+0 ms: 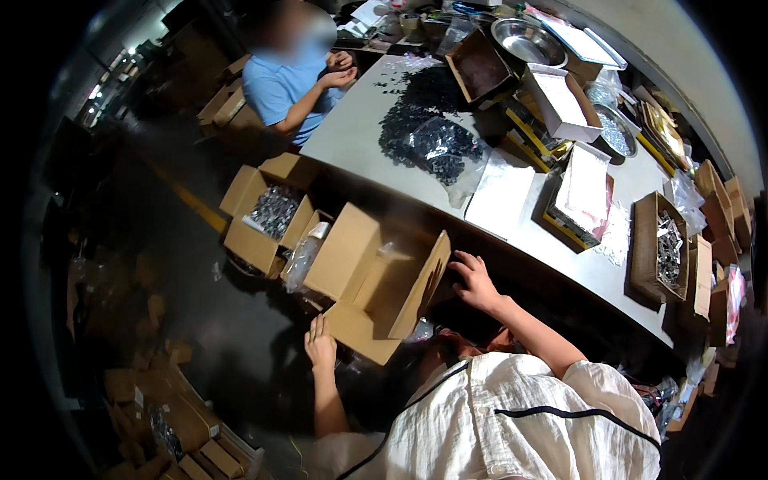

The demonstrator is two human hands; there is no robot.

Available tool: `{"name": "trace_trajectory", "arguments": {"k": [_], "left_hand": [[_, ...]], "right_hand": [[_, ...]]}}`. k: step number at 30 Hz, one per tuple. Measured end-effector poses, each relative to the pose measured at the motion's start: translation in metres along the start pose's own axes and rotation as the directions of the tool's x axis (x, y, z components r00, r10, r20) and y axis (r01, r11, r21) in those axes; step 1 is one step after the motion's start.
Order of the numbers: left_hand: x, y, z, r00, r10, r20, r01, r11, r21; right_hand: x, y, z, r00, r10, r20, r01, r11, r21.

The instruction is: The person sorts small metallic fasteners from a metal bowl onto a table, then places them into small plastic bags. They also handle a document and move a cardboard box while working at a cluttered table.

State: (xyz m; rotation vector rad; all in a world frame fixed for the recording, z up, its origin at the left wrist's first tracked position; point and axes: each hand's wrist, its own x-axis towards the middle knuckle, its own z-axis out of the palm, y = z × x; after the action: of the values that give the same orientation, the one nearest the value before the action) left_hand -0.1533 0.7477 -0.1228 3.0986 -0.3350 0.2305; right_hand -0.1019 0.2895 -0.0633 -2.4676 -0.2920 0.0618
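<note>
Worktable (376,152) — long, pale grey, running away to the upper right; bears a heap of small dark parts (428,120), some in a clear bag, a steel bowl (528,40), white and brown trays, and a shallow carton of metal pieces (662,248) near the right end

Open cardboard box (376,280) — on the dark floor against the table's near edge, all flaps up, inside appears empty; no filling begun as far as can be seen, so the work on it looks to be at its start

Second floor carton (268,212) — just left of it, flaps open, already holding shiny bagged parts; a clear bag (304,256) lies between the two

Co-worker in a blue shirt (280,84) — seated at the table's far end, hands together at the edge

Right hand (474,282) — fingers spread, resting on the box's right flap

Left hand (321,346) — flat, fingers together, pressed at the box's near lower corner, holding nothing
</note>
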Motion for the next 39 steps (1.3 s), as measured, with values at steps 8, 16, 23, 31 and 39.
{"name": "trace_trajectory", "arguments": {"k": [8, 16, 23, 31, 39], "left_hand": [[-0.01, 0.024, 0.006, 0.988, -0.156, 0.003, 0.156, 0.987, -0.033], [0.0, 0.041, -0.022, 0.958, -0.288, -0.001, 0.287, 0.954, -0.087], [-0.041, 0.048, -0.019, 0.899, -0.437, -0.015, 0.426, 0.883, -0.195], [-0.121, 0.078, 0.089, 0.522, -0.525, 0.672, 0.786, 0.602, -0.14], [-0.069, 0.212, 0.053, 0.679, -0.095, 0.728, 0.562, 0.706, -0.431]], "right_hand": [[0.072, 0.069, -0.083, 0.874, 0.102, -0.476, -0.282, 0.903, -0.323], [0.159, 0.11, -0.077, 0.697, 0.609, -0.379, -0.702, 0.688, -0.187], [0.114, 0.101, -0.084, 0.778, 0.451, -0.437, -0.601, 0.739, -0.306], [0.052, 0.083, -0.096, 0.89, 0.347, -0.295, -0.442, 0.816, -0.374], [-0.01, 0.082, -0.105, 0.886, 0.068, -0.459, -0.211, 0.94, -0.269]]}}
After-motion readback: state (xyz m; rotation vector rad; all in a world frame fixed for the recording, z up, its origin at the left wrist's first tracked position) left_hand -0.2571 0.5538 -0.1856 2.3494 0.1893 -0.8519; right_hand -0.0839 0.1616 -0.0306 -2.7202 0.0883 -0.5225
